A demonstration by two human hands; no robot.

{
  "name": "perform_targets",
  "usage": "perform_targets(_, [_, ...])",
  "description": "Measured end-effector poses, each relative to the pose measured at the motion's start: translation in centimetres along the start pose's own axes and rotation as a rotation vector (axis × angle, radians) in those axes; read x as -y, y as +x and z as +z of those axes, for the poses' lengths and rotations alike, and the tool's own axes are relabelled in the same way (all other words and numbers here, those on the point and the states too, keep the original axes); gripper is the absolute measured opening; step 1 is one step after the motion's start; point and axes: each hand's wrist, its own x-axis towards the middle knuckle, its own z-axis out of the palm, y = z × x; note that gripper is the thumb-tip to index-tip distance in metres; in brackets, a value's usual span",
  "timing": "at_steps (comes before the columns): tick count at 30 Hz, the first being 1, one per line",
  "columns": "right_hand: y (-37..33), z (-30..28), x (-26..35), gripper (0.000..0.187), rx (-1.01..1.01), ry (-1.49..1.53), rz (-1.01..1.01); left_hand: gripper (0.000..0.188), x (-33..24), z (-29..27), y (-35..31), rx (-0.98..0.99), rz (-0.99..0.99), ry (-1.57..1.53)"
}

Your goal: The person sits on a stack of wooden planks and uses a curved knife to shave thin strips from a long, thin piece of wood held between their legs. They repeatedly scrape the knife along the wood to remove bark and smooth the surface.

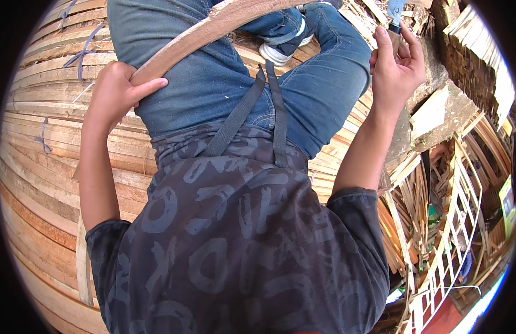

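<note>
My left hand (118, 89) grips the near end of a curved, light-brown piece of wood (197, 40), thumb laid along its edge. From there the wood arcs up and right across my jeans and passes out at the top of the view. My right hand (397, 69), raised on the right, is closed round the wooden handle of a knife (395, 11). Its bluish blade points up, away from me, and its tip is cut off by the view's edge. The blade is apart from the curved wood.
I sit on stacked wooden strips (52, 172), some bundled with blue ties (82, 53). Chunky wood blocks (480, 55) and a stone slab (447, 111) lie at right. Below them are loose slats and a pale lattice frame (450, 239). Two dark straps (238, 117) hang over my lap.
</note>
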Motion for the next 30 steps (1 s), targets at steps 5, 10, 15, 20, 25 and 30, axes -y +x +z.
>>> perform_targets(5, [-4.3, 4.2, 0.1, 0.033, 0.438, -0.194, -0.115, 0.050, -0.3, 0.0, 0.0, -0.004, -0.016, -0.045])
perform_targets(10, [-4.4, 4.1, 0.5, 0.033, 0.385, -0.149, -0.127, 0.056, 0.1, 0.0, 0.0, 0.012, -0.001, -0.037])
perform_targets(15, [-3.6, 2.0, -0.5, 0.038, 0.248, -0.010, 0.132, 0.048, 0.0, 0.0, -0.2, 0.007, -0.029, -0.031])
perform_targets(20, [-4.4, 2.9, -0.2, 0.037, 0.192, -0.050, -0.048, 0.045, -0.3, 0.1, -0.1, 0.015, -0.040, -0.082])
perform_targets(25, [-5.6, 4.7, 0.8, 0.035, 0.234, -0.406, -0.216, 0.046, -0.7, 0.2, -0.5, 0.004, -0.041, -0.050])
perform_targets(30, [-5.9, 5.5, 0.8, 0.024, 0.187, -0.386, -0.122, 0.061, -0.3, 0.6, -0.8, -0.076, 0.038, 0.058])
